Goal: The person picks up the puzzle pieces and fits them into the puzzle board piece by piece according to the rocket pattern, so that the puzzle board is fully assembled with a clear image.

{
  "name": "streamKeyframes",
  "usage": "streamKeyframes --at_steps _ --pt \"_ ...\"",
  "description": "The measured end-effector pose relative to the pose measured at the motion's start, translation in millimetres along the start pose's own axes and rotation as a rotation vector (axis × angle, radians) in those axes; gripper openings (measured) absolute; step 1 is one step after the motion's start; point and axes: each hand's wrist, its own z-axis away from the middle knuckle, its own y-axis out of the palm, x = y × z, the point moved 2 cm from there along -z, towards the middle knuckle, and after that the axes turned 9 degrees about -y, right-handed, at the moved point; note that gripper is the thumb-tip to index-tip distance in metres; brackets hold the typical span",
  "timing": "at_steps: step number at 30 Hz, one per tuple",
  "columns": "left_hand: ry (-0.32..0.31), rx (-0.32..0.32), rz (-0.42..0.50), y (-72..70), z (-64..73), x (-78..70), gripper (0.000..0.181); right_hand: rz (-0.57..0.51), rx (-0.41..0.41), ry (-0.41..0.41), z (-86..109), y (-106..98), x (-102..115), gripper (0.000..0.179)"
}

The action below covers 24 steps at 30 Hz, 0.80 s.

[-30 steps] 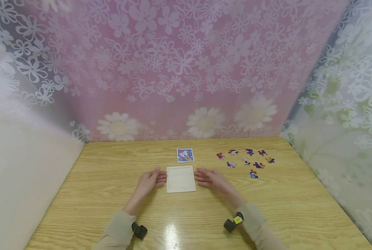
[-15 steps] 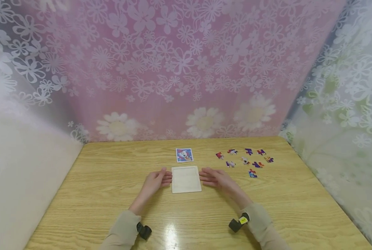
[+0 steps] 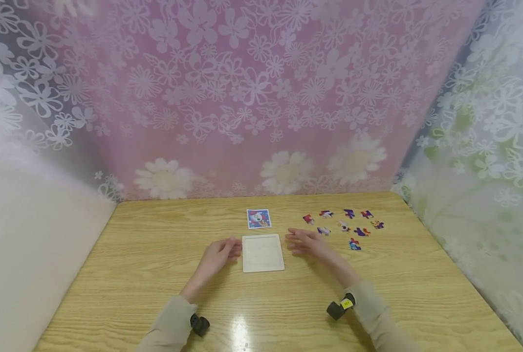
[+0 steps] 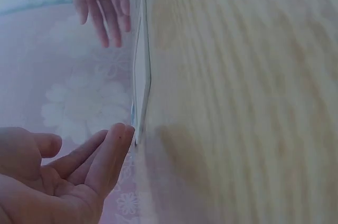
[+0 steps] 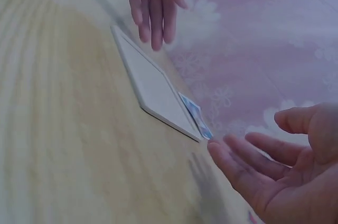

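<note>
A square, pale puzzle tray (image 3: 263,253) with a raised rim lies flat on the wooden table. At its left edge is my left hand (image 3: 219,255), fingers extended with the tips right beside the rim. My right hand (image 3: 311,244) hovers off the tray's right side, a small gap between its fingertips and the rim. In the right wrist view the right hand's fingers (image 5: 237,168) are loosely bent and hold nothing. The left wrist view shows the left hand's fingers (image 4: 103,166) relaxed near the tray's corner. Behind the tray lies a small picture card (image 3: 259,219) of a white cartoon animal.
Several colourful jigsaw pieces (image 3: 361,232) are scattered over the back right of the wooden table (image 3: 156,274). A pink flowered curtain (image 3: 226,98) rises behind the table's far edge, with pale panels on both sides.
The tray has shifted right between both hands, mostly in the first half second. Since then the right hand has drawn away from its edge, slightly up and right; the left hand stays beside it.
</note>
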Motion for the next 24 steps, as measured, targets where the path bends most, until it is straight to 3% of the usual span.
streamKeyframes --at_steps 3,8,13,19,24 --pt "0.071 0.002 -0.097 -2.6 4.4 -3.8 0.042 0.085 -0.057 -0.059 -9.3 -13 7 0.052" --pt "0.202 -0.013 -0.302 -5.8 11.7 -9.2 0.044 0.317 -0.126 -0.137 -21.7 -36 16 0.044" --pt "0.29 -0.045 -0.48 -4.6 15.4 -11.9 0.039 0.581 -0.181 -0.137 -32.0 -55 16 0.036" --pt "0.383 0.021 -0.675 1.4 20.4 -11.1 0.041 0.848 -0.125 -0.141 -47.2 -65 10 0.035" --pt "0.377 0.104 -0.826 4.2 25.4 -4.0 0.053 0.987 -0.03 -0.116 -58.8 -69 7 0.039"
